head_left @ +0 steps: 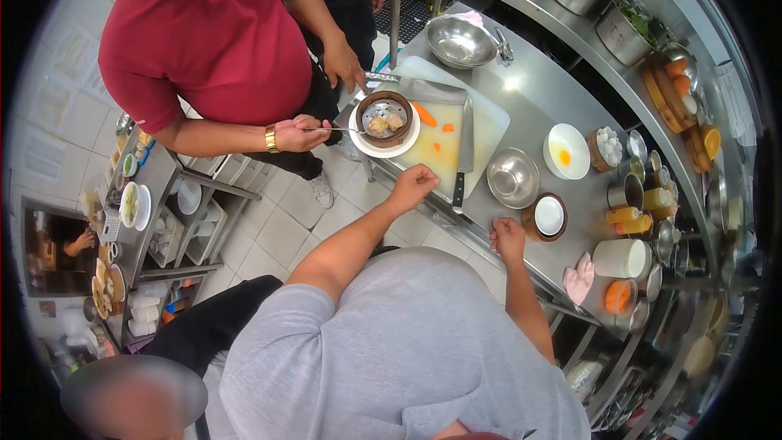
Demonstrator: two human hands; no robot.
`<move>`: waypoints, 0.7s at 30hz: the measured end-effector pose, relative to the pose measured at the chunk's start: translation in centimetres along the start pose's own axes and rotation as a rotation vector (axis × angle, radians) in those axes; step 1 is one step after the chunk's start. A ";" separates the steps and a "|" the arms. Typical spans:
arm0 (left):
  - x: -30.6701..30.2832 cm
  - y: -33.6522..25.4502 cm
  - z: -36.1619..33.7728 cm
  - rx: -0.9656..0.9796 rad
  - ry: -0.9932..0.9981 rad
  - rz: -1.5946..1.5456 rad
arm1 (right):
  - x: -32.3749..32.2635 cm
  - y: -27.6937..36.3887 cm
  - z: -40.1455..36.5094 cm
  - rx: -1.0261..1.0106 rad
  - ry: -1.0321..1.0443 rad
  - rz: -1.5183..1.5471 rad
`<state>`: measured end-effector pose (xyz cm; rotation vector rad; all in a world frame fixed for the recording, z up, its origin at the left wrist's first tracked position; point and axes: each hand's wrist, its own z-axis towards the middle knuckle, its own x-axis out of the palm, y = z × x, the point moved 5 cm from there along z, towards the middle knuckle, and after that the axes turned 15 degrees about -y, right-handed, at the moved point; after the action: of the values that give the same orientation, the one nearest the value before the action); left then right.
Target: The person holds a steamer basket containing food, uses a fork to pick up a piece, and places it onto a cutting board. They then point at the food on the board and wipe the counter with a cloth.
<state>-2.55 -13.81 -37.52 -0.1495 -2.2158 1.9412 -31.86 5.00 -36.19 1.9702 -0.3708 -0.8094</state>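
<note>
Steel counter point(528, 90), left grip point(425, 182) curled, inside hidden

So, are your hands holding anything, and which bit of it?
Nothing that I can see. The left hand is curled by the cutting board, and the right hand is beside the round wooden container.

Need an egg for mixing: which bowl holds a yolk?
The white bowl, beyond the steel bowl near the knife handle; only it shows a yolk.
</note>
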 end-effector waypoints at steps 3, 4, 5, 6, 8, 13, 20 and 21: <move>0.0 0.0 -0.1 -0.022 0.008 -0.010 | -0.1 0.1 -0.1 -0.015 -0.009 -0.006; 0.0 -0.2 -0.2 -0.020 0.005 -0.003 | -0.1 0.0 0.0 -0.020 0.001 0.008; 0.1 -0.4 -0.2 -0.018 0.001 0.003 | 0.0 -0.1 0.1 -0.026 0.011 0.022; 0.1 -0.4 -0.2 -0.020 0.002 0.004 | 0.0 -0.1 0.1 -0.024 0.010 0.023; 0.0 -0.5 -0.2 -0.001 -0.002 0.034 | -0.1 0.1 -0.1 -0.006 0.007 0.021; 0.1 0.0 -0.2 -0.002 0.001 0.002 | 0.0 -0.4 0.1 -0.019 0.017 0.042; 0.1 -0.4 -0.3 -0.024 0.000 0.003 | -0.1 -0.3 0.0 -0.008 0.008 0.027; 0.1 -0.6 -0.4 -0.024 0.000 0.001 | -0.1 -0.4 0.0 -0.008 0.008 0.026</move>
<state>-2.54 -13.46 -36.91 -0.1546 -2.2402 1.9159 -31.95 5.24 -36.46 1.9561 -0.3875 -0.7854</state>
